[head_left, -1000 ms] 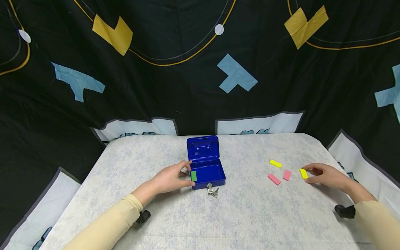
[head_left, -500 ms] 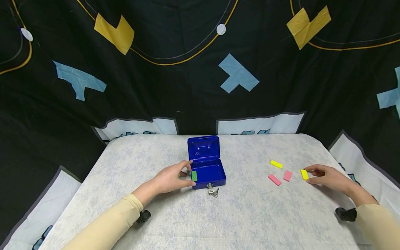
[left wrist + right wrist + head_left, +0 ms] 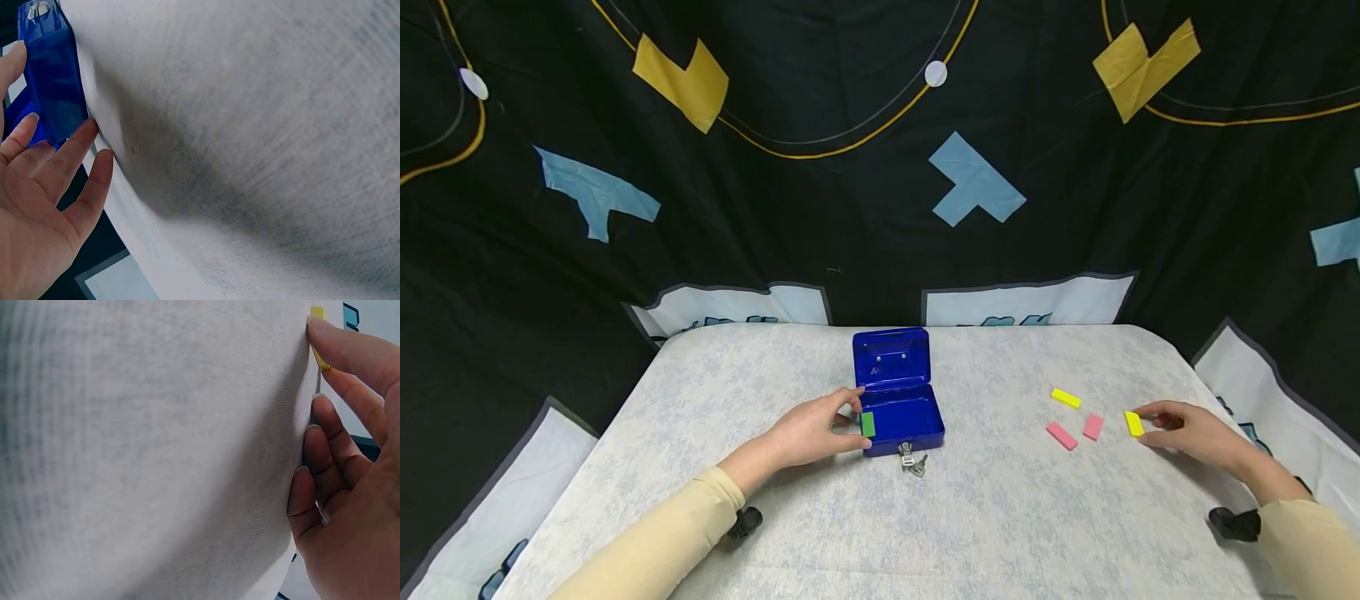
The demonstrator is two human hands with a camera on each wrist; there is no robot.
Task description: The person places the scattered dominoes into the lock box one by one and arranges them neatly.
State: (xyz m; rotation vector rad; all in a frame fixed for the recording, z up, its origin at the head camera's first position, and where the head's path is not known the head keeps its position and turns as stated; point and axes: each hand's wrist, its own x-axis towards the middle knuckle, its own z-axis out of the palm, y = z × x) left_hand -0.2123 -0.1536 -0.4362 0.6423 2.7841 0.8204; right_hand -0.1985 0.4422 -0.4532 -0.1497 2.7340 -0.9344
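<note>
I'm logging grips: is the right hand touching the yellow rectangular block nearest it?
Touching: the right wrist view shows the right hand pinching the yellow rectangular block between thumb and finger.

Right hand pinches yellow block beside cloth.

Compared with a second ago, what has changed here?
Nothing visibly moved on its own, and nothing was taken hold of or let go; the whole head view just shifts slightly. Unchanged: the left hand grips the open box, the green block at its left edge; the right hand pinches a yellow block; the pink blocks lie nearby.
</note>
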